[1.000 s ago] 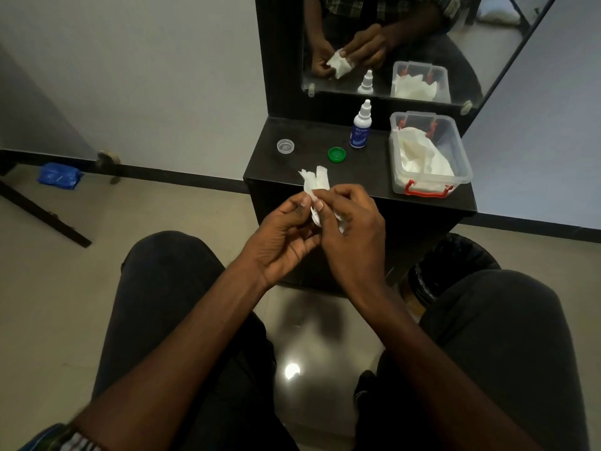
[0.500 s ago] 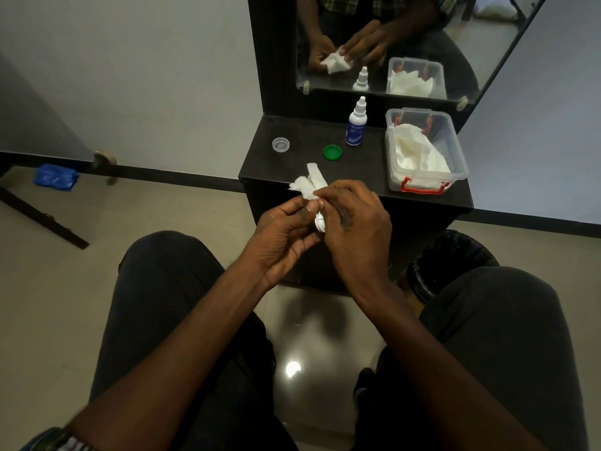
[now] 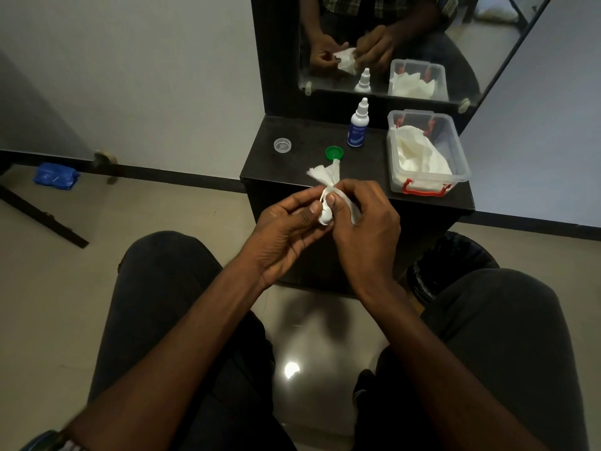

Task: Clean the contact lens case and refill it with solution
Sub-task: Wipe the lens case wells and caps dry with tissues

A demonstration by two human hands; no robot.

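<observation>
Pinching lens case (image 3: 325,217) | left hand (image 3: 286,229) | right hand (image 3: 364,219) twisting tissue (image 3: 327,174)

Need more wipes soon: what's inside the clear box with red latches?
Crumpled white tissue fills the clear box on the shelf. Whatever lies beneath the tissue is covered.

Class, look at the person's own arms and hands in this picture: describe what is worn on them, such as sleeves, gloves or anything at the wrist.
Both forearms are bare, with no sleeves in view. The left hand and right hand wear no gloves, and no rings show. At the bottom left edge, something blue with a striped band shows near the left arm; it is too cropped to identify.
</observation>
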